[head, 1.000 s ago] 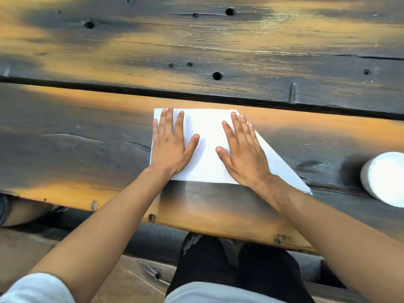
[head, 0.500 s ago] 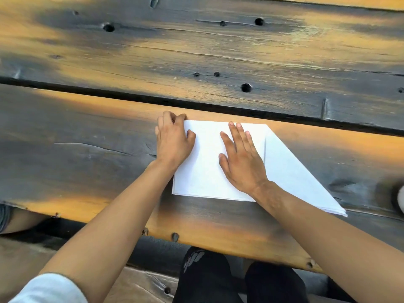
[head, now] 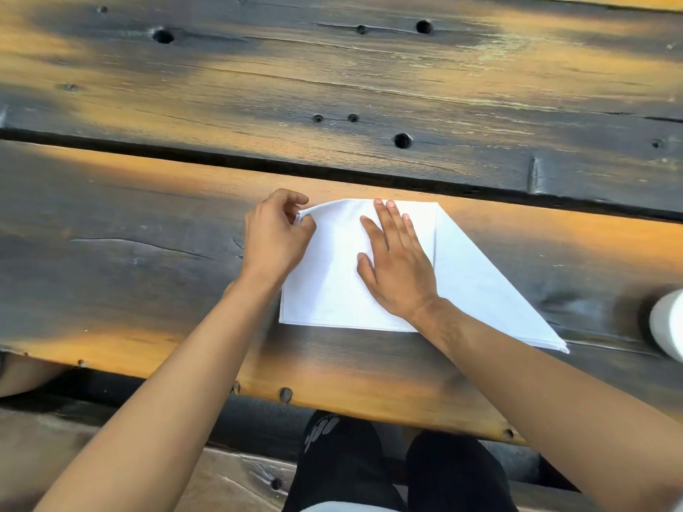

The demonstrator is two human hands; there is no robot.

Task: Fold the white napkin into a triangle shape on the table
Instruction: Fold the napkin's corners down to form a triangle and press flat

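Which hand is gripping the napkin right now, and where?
The left hand pinches the napkin at its far left corner; the right hand only presses flat.

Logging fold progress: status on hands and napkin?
Left hand pinching napkin far-left corner, lifted. Right hand flat, pinning the middle. Right side already folded diagonal. White cylinder at right edge, clear of napkin.

— Any writing to read here?
— None. The white napkin (head: 369, 290) is blank, and so are the wooden planks of the table (head: 332, 86).
— What about the dark trousers (head: 332, 456)?
— There is a pale mark on the left knee (too blurred to make out as letters or a logo).
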